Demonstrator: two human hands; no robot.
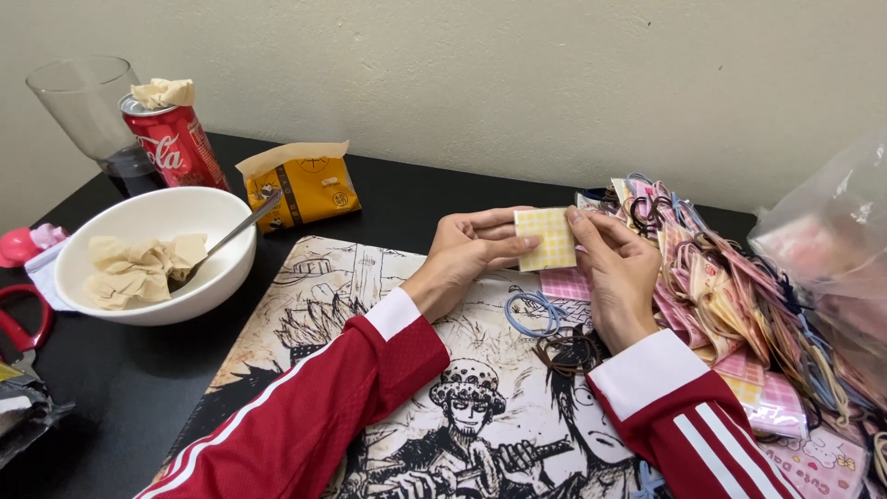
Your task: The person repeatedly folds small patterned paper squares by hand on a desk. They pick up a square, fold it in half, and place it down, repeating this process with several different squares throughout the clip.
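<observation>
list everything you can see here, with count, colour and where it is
checked card: one, yellow and white, held between both hands
hair ties: a few, blue and brown, loose on the mat below the hands
packed cards pile: many, pink and yellow, right of the hands
printed mat: one, black and white drawing, under the arms
bowl: one, white, left, holding crumpled tissue and a spoon
drink can: one, red, behind the bowl
glass: one, clear, far left
snack packet: one, yellow, behind the mat
scissors: one, red handles, left edge
left hand: on the card's left edge
right hand: on its right edge
</observation>
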